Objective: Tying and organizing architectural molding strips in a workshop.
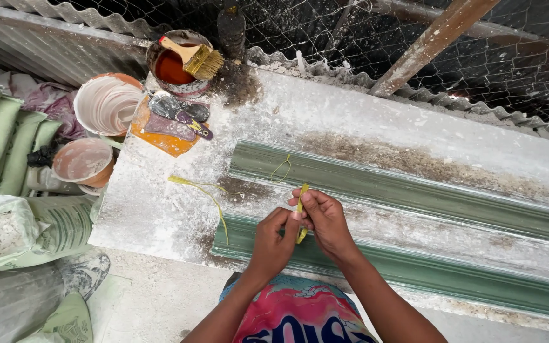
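- both hands work one yellow strip: right hand pinches its upper part between thumb and fingertips, left hand has fingers curled in and nips the lower part just beside the right thumb
- strip sits between the two hands, held up off the surface, above the near rail of the long green mould
- strip itself: thin, flat, fibrous, bright yellow, short; top end pokes out above the right fingertips, bottom end hangs under the left fingers; looks limp and frayed, my guess is it tears lengthwise easily
- progress, as a judgement: early to middle. Strip looks like it's being split or straightened, not yet laid or tied anywhere
- already out: a longer yellow strand lies loose on the dusty white tabletop, left of and beyond the left hand; a thin yellow loop rests on the far rail of the mould, just beyond both hands
- mould channel between the rails shows white with brown patches; no wet fill visible, so any casting step looks not yet done
- mould runs off well to the right of the right hand
- far beyond the left hand: tin of red-brown liquid with a paintbrush across it, scrapers on an orange board, two plaster-coated bowls
- left of the left hand, off the table: stacked green-and-white sacks
- cannot tell whether the strip is one piece or two held together
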